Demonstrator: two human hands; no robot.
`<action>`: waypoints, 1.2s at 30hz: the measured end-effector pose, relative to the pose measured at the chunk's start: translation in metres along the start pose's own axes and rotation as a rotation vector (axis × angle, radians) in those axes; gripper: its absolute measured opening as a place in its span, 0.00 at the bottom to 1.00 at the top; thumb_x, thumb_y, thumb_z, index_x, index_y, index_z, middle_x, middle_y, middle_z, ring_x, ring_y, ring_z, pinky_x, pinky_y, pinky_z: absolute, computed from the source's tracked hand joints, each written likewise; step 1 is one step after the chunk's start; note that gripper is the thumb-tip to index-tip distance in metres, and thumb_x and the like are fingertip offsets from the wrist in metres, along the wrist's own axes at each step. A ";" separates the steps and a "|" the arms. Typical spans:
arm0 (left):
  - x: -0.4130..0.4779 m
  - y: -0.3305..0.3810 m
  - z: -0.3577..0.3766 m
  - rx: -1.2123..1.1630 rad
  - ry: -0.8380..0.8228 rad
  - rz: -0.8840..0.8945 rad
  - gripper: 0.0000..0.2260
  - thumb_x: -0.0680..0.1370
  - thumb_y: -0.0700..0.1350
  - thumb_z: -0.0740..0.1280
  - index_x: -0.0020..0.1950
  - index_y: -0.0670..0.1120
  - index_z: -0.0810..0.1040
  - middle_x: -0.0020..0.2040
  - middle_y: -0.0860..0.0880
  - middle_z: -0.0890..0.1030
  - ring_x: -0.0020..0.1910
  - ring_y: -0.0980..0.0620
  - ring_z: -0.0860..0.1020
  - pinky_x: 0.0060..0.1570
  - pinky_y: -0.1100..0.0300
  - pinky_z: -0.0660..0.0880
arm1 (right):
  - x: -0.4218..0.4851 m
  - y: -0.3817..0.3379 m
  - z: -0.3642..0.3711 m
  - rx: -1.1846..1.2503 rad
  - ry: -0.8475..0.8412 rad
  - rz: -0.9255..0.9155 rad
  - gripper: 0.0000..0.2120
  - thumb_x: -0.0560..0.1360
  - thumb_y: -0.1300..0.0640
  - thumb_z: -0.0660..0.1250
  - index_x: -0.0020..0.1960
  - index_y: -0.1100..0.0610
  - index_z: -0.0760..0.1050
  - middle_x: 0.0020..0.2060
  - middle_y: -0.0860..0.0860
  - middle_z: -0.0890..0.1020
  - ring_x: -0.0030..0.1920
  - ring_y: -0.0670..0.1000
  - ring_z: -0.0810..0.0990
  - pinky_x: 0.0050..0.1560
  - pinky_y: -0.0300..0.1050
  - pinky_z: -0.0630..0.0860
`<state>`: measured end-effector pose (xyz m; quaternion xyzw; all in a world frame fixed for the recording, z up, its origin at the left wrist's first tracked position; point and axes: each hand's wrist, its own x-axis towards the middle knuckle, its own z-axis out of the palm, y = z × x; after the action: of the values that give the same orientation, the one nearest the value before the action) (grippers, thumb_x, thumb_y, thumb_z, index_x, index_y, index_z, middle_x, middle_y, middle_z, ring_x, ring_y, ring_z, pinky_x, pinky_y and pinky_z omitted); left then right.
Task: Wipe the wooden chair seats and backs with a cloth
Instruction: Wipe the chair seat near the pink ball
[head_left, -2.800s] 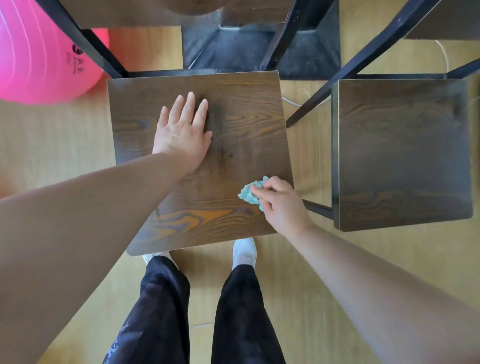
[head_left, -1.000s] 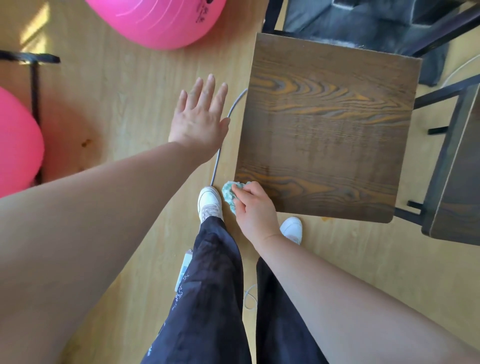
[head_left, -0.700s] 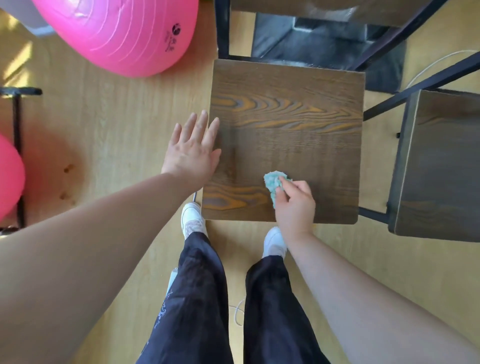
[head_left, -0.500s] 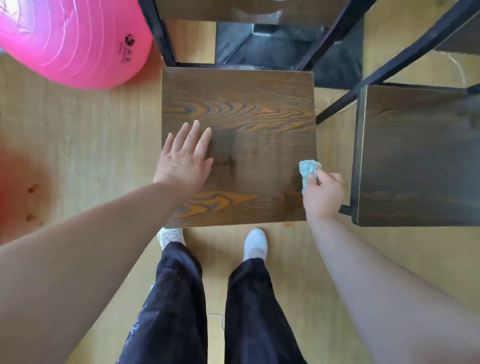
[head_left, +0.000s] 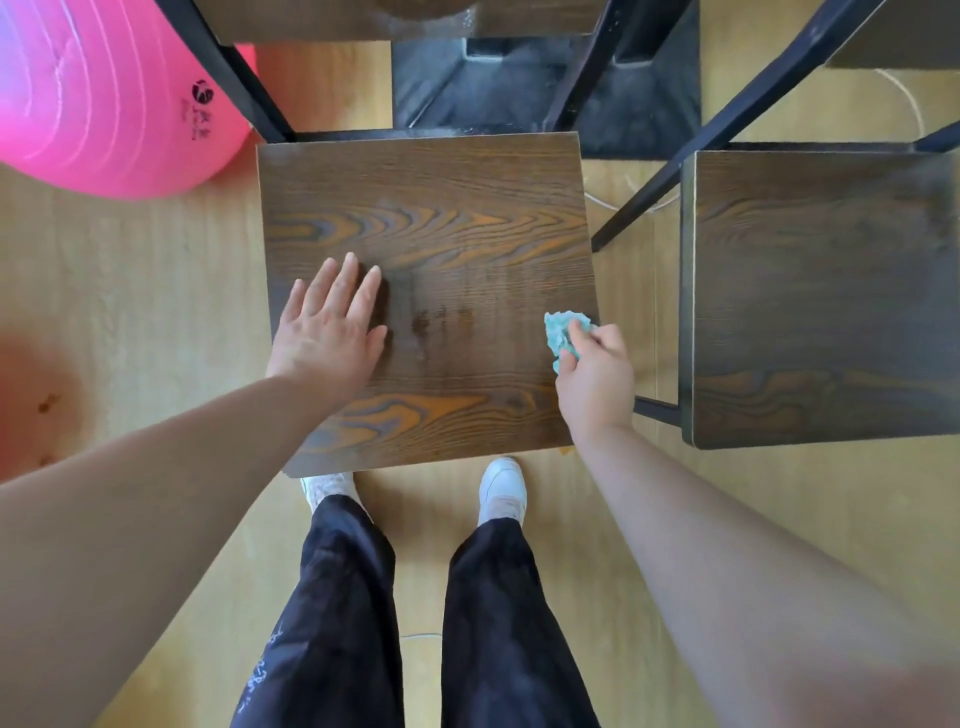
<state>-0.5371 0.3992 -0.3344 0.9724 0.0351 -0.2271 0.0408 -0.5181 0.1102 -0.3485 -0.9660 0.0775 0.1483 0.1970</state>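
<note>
Rests left hand (head_left: 327, 338) flat on seat (head_left: 441, 218), fingers (head_left: 340, 283) straight and close together; clamps right hand (head_left: 597, 384) fingers on cloth (head_left: 560, 327) at seat's right edge.

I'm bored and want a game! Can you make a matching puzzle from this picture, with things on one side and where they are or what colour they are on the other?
Things:
1. cloth
2. ball
3. left hand
4. shoes

Clues:
A. pink, on the floor
B. lying flat on the chair seat
C. white
D. crumpled up in the right hand

Right pairs: 1-D, 2-A, 3-B, 4-C.
</note>
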 end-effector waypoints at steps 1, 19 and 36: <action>0.000 -0.005 0.000 -0.001 -0.003 -0.010 0.29 0.83 0.55 0.52 0.81 0.50 0.47 0.82 0.48 0.46 0.80 0.48 0.44 0.78 0.47 0.46 | -0.002 -0.005 0.003 0.015 0.001 -0.008 0.19 0.78 0.62 0.64 0.68 0.57 0.75 0.57 0.54 0.74 0.54 0.55 0.77 0.57 0.49 0.76; -0.024 -0.127 0.000 -0.059 0.009 -0.153 0.27 0.84 0.54 0.46 0.81 0.49 0.42 0.82 0.46 0.43 0.80 0.46 0.41 0.78 0.45 0.45 | -0.083 -0.189 0.105 0.062 -0.153 -0.258 0.19 0.76 0.62 0.69 0.66 0.55 0.77 0.55 0.52 0.76 0.53 0.54 0.78 0.53 0.49 0.81; -0.038 -0.150 -0.006 -0.091 0.015 -0.195 0.28 0.84 0.55 0.47 0.81 0.49 0.42 0.82 0.46 0.43 0.80 0.46 0.42 0.78 0.45 0.45 | -0.131 -0.197 0.130 -0.149 -0.478 -0.693 0.22 0.72 0.65 0.69 0.65 0.55 0.76 0.60 0.55 0.75 0.53 0.58 0.73 0.48 0.53 0.79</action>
<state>-0.5813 0.5472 -0.3215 0.9632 0.1401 -0.2207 0.0623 -0.6342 0.3538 -0.3510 -0.8850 -0.3105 0.2983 0.1772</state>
